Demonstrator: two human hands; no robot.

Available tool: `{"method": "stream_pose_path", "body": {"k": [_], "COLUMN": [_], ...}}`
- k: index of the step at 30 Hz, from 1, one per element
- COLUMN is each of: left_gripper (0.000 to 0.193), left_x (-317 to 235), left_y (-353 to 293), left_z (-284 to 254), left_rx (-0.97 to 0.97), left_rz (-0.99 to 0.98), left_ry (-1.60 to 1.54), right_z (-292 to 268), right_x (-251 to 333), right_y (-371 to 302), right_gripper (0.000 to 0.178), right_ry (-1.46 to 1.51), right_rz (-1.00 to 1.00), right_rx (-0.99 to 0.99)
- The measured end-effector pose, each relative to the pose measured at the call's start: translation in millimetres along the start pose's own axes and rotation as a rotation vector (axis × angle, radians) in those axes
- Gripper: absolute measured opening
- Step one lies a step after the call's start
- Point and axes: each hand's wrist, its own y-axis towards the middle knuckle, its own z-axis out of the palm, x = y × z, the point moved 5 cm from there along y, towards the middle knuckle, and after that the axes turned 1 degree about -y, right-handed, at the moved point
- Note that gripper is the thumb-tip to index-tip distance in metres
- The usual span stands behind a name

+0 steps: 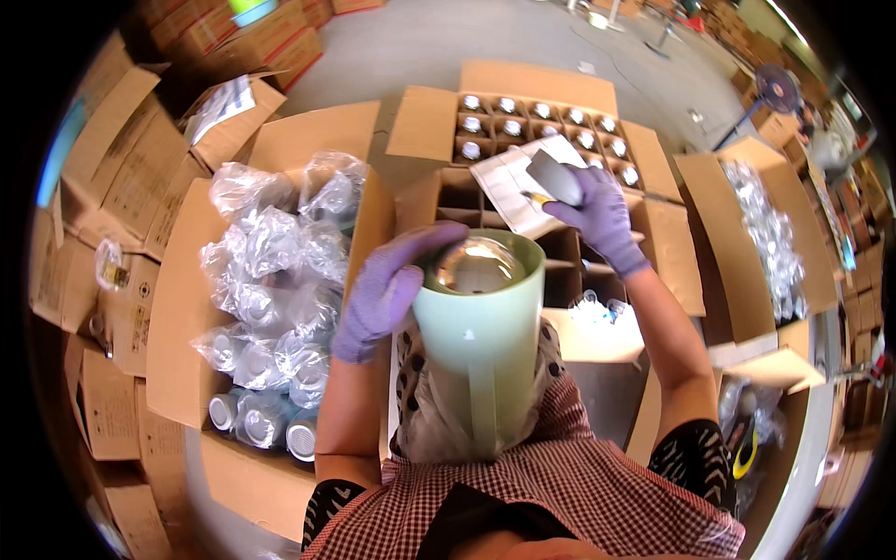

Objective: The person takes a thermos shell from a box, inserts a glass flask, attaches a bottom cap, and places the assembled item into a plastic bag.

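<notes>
A pale green thermos jug (pixel 478 313) stands upright at my lap, its handle toward me and clear plastic wrap around its lower part. Inside its mouth shows a shiny silver liner (pixel 480 264). My left hand (pixel 387 291), in a purple glove, is closed against the left side of the jug's rim, with the fingers reaching over the edge. Farther right, my gloved right hand (pixel 602 217) grips a grey block (pixel 555 177) with a flat face; its exact kind is unclear. Under it lies a white sheet (pixel 511 194) with a small yellow-tipped thing (pixel 537 198) on it.
Left stands an open carton (pixel 177 317) of plastic-wrapped vessels (pixel 271 308). Ahead, a divided carton (pixel 537 79) holds several silver-topped bottles (pixel 510 128). Another carton (pixel 719 233) with wrapped items and yellow-handled scissors (pixel 745 453) are at the right. A fan (pixel 777 89) stands farther back.
</notes>
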Motion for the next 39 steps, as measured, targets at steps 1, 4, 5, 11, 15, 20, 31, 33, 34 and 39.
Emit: {"method": "stream_pose_path", "body": {"k": [1,4,5,11,15,20,31,33,34,39], "left_gripper": [0.067,0.058,0.054,0.036,0.033,0.033,0.058,0.058,0.057,0.065], "left_x": [-9.2,-22.0,-23.4,-31.6,-35.4,-30.2,10.2,5.9,1.5,-27.9], "left_y": [-0.4,-1.2,-3.9,-18.3,-29.8,-33.4,-30.5,-31.2,-29.0,-19.4], "left_z": [1.4,9.5,14.0,33.7,41.7,46.2,20.3,17.0,11.9,13.4], "left_rx": [0.016,0.010,-0.014,-0.107,-0.136,-0.143,-0.665,-0.594,-0.538,-0.440], "left_rz": [0.009,0.066,0.088,0.077,0.112,0.210,-0.087,-0.142,-0.142,-0.201], "left_ry": [0.069,0.189,0.181,0.159,0.211,0.313,-0.104,-0.183,-0.212,-0.186], "right_z": [15.8,55.8,67.4,97.4,71.3,-34.5,-72.3,-70.2,-67.9,-58.6], "right_x": [-18.5,-62.6,-76.6,-132.0,-115.3,13.1,128.8,128.4,127.2,125.3], "right_y": [-15.6,-68.5,-82.9,-147.5,-114.5,-10.4,-12.6,-13.0,-11.8,-3.8], "right_gripper": [0.067,0.064,0.063,0.059,0.064,0.060,0.049,0.048,0.048,0.046], "right_ry": [-0.258,-0.383,-0.379,-0.440,-0.324,0.543,0.924,0.874,0.911,0.951], "right_rz": [0.032,0.044,0.010,0.193,0.237,0.058,-0.289,-0.344,-0.331,-0.356], "right_rx": [0.081,0.187,0.181,0.287,0.244,0.223,0.491,0.483,0.502,0.536]}}
